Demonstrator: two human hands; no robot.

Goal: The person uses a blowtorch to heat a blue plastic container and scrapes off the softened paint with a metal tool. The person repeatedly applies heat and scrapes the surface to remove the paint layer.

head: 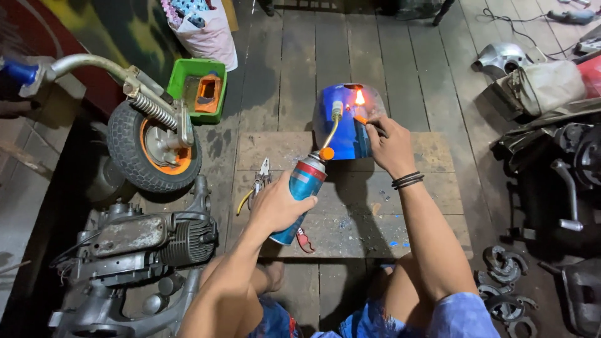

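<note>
**Torch flame on a blue panel, both hands busy**

The left hand [275, 203] is wrapped tight around a blue gas canister [300, 197], fingers closed on its body, with the forearm running up from the lower left and the wrist bent so the can tilts forward and to the right. From the can's top, past an orange knob [326, 153], a curved brass torch neck [332, 128] rises to the nozzle, and a small flame [360, 97] burns just beyond it.

The right hand [389, 145] lies ahead of and to the right of the left, well apart from it, arm stretched forward with black bands [407, 180] at the wrist. Its fingers are pinched on a thin orange-tipped tool [366, 121], whose tip sits just below the flame.

The flame plays on a curved blue panel [350, 122] standing at the far edge of a paint-flecked board [375, 206], directly in front of both hands.

Just left of the left hand lie pliers [260, 178]; beneath the can, red-handled cutters [305, 241]. Farther left sit an engine block [144, 238] and a small wheel [153, 147], with a green tray [197, 87] beyond it.
</note>
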